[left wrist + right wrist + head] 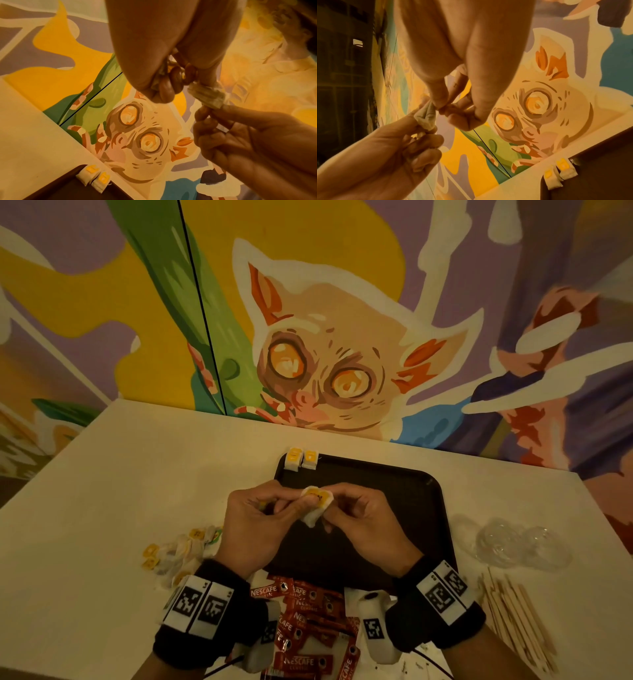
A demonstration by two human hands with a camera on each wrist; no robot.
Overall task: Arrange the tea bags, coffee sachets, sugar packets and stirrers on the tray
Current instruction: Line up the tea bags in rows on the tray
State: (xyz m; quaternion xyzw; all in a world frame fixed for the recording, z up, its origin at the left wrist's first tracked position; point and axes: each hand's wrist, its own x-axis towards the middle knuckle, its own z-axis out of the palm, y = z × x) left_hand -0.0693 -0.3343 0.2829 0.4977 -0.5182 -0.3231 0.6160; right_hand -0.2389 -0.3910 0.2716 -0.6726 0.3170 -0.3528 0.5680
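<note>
Both my hands, left [255, 525] and right [368, 520], pinch one tea bag [317, 503] over tray [428, 508] centre, apparently straightening it to join two bags [302, 457] at 11 o'clock.

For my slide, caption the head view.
Both hands pinch a tea bag above the black tray.

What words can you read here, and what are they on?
"NESCAFE" and "CLASSIC": on the red coffee sachets near the tray.
Yellow tags on the tea bags: too blurred to read.
Tag on the tea bag in hand: print unreadable.
Wrist bands: square code patterns, tiny marks unreadable.
</note>
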